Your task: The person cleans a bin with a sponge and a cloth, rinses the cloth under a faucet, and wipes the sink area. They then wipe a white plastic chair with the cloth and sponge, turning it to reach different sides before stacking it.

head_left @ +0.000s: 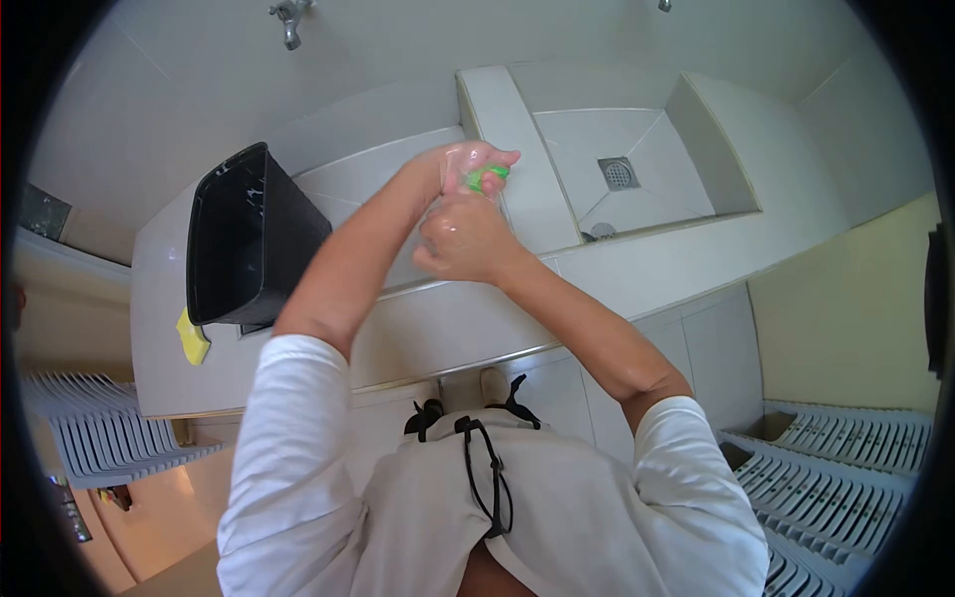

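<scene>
My left hand [476,164] is wet, palm turned up, with its fingers curled around a small bright green piece [486,178]. Only part of that piece shows; whether it is soap or a scrubbing pad I cannot make out. Just below, close against the left hand and wrist, is my right hand [460,239]. Its back faces up and is wet with suds, and its fingers are curled in a fist. What lies inside that fist, if anything, is hidden. Both hands are over the white tiled ledge and basin [383,159].
A tall black bin [293,214] stands to the left, beside a yellow sponge or cloth [192,338]. A tap [289,25] juts from the wall. At right is a second basin with a drain [618,173]. Grey slatted racks [836,488] stand at lower right.
</scene>
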Demonstrator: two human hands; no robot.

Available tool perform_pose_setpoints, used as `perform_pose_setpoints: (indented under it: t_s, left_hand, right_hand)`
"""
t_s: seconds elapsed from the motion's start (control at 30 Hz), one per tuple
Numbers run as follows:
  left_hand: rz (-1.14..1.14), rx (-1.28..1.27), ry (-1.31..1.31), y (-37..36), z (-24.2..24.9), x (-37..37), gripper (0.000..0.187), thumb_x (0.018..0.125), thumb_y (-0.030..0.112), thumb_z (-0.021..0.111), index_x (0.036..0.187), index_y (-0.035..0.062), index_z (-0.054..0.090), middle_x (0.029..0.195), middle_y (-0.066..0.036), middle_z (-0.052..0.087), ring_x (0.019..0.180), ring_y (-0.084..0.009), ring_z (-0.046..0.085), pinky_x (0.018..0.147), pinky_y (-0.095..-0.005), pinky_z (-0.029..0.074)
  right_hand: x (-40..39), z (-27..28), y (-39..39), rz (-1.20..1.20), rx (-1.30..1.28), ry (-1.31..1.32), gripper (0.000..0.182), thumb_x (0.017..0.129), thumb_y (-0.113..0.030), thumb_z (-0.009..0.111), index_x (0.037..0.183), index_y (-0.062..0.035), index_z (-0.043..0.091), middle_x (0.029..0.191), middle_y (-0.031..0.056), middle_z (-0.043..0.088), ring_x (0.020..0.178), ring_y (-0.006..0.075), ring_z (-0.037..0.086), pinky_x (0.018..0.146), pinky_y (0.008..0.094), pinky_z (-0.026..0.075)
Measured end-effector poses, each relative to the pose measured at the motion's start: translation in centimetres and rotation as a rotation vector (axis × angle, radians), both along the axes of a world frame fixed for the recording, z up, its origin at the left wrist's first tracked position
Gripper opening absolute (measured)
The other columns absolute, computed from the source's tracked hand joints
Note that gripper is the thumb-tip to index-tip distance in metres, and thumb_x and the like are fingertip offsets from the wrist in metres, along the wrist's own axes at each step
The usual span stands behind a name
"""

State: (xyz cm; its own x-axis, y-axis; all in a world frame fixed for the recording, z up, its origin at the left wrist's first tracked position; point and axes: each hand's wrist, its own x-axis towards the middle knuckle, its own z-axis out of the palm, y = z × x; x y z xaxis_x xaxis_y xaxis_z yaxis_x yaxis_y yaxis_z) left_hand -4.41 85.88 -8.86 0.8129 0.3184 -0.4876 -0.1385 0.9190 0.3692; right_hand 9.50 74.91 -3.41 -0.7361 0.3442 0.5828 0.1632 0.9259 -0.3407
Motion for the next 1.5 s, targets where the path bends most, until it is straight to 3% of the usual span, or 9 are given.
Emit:
perform_pose_setpoints:
  t_s: [0.1,0.27,0.4,0.53,0.73,0.87,1.07,1.37,1.5]
  left_hand:
    - [-0.033,0.412,1.014,-2.5,5.0,5.2,0.050,0.089,0.047,0.051,0.067,0.0028,0.048,0.052,-0.006,0.047,0.040,-0.0204,0.041,0.048,-0.0357,0.041]
    - [-0.175,0.852,1.391,-5.1,4.1,6.8,0.052,0.088,0.046,0.049,0.081,-0.0041,0.060,0.062,-0.015,0.056,0.046,-0.0252,0.052,0.053,-0.0423,0.045]
    - [0.015,1.210,1.714,-8.6,1.9,6.0,0.048,0.087,0.042,0.049,0.083,-0.0033,0.064,0.072,-0.019,0.061,0.062,-0.0341,0.058,0.064,-0.0446,0.047]
    - [0.115,1.148,1.803,-9.6,0.5,3.2,0.047,0.086,0.042,0.050,0.077,-0.0020,0.061,0.075,-0.018,0.062,0.073,-0.0370,0.058,0.069,-0.0428,0.046]
    - [1.082,0.951,1.504,-13.5,0.0,-5.8,0.032,0.083,0.031,0.064,0.085,0.0019,0.052,0.076,-0.012,0.053,0.072,-0.0195,0.052,0.065,-0.0323,0.043]
    - [1.088,1.027,1.584,-21.6,-3.0,-6.3,0.023,0.086,0.020,0.060,0.090,0.0026,0.046,0.081,-0.006,0.050,0.075,-0.0143,0.047,0.069,-0.0299,0.042]
    - [1.146,0.896,1.648,-27.1,-6.4,-3.1,0.019,0.091,0.017,0.054,0.089,0.0016,0.043,0.091,-0.012,0.050,0.087,-0.0199,0.048,0.082,-0.0312,0.039]
    - [1.034,0.879,1.754,-26.6,-5.8,-2.7,0.014,0.092,0.011,0.051,0.088,0.0012,0.041,0.099,-0.015,0.049,0.097,-0.0247,0.049,0.089,-0.0347,0.037]
    - [1.093,0.867,1.686,-26.6,-6.3,-2.9,0.013,0.091,0.009,0.051,0.088,0.0018,0.041,0.100,-0.014,0.048,0.097,-0.0236,0.048,0.091,-0.0343,0.036]
  right_hand:
    - [-1.4,-2.5,-0.5,-0.039,0.094,-0.109,0.019,0.063,-0.018,0.055,0.050,-0.0051,0.055,0.048,0.0111,0.052,0.051,0.0293,0.054,0.053,0.0403,0.041]
    - [-5.5,-6.6,0.1,-0.129,0.121,0.329,0.021,0.069,-0.025,0.059,0.057,-0.0072,0.057,0.055,0.0089,0.056,0.051,0.0284,0.054,0.052,0.0407,0.040]
    - [-7.5,-5.4,-0.2,-0.032,-0.095,-0.492,0.026,0.074,-0.028,0.057,0.057,-0.0084,0.056,0.056,0.0055,0.055,0.056,0.0276,0.055,0.057,0.0397,0.044]
    - [-10.9,-12.5,0.8,0.366,-0.208,-0.255,0.021,0.076,-0.024,0.055,0.062,-0.0090,0.058,0.061,0.0055,0.055,0.064,0.0278,0.056,0.066,0.0383,0.046]
    - [-3.2,-5.6,2.1,0.341,-0.110,-0.170,0.011,0.073,-0.013,0.054,0.075,-0.0085,0.063,0.089,0.0110,0.063,0.090,0.0273,0.058,0.084,0.0387,0.043]
    - [6.3,-6.9,14.0,0.082,-0.135,-0.013,0.027,0.071,0.006,0.048,0.091,-0.0030,0.063,0.098,0.0142,0.063,0.099,0.0305,0.056,0.088,0.0378,0.045]
    - [21.0,-14.6,27.1,-0.637,-0.320,-1.093,0.057,0.075,0.005,0.045,0.124,-0.0221,0.054,0.114,0.0161,0.059,0.102,0.0343,0.058,0.086,0.0411,0.047]
    - [21.6,-23.0,27.6,-0.002,-0.103,-1.312,0.053,0.091,-0.011,0.036,0.134,-0.0417,0.037,0.116,0.0108,0.058,0.100,0.0294,0.060,0.086,0.0396,0.048]
    - [25.0,-22.4,32.7,-0.301,0.028,-1.430,0.040,0.095,-0.025,0.035,0.130,-0.0423,0.042,0.115,0.0112,0.056,0.100,0.0301,0.059,0.084,0.0397,0.049]
